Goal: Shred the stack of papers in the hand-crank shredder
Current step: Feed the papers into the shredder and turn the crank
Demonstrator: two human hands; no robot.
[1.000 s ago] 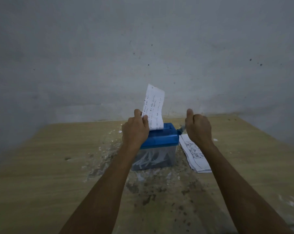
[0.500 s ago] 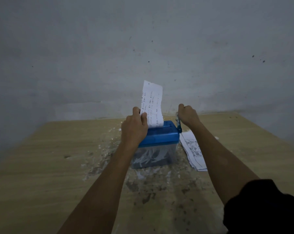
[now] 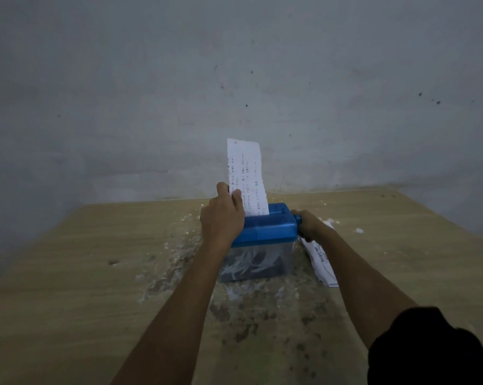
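One shredder (image 3: 265,232), one paper strip (image 3: 247,177) upright in its slot, pinched by my left hand (image 3: 223,218); my right hand (image 3: 309,227) grips the crank (image 3: 298,218); one paper stack (image 3: 320,255) beside.

Printed strip (image 3: 247,179) upright in blue-lidded shredder (image 3: 265,227).

The shredder's lid (image 3: 265,227) is seen as smooth blue plastic with a slight sheen; the bin (image 3: 255,263) beneath it is clear plastic. Thin printed paper (image 3: 247,179) is stood in the lid. Matt wood-grain laminate, dusted with paper flecks, forms the surface (image 3: 95,273).
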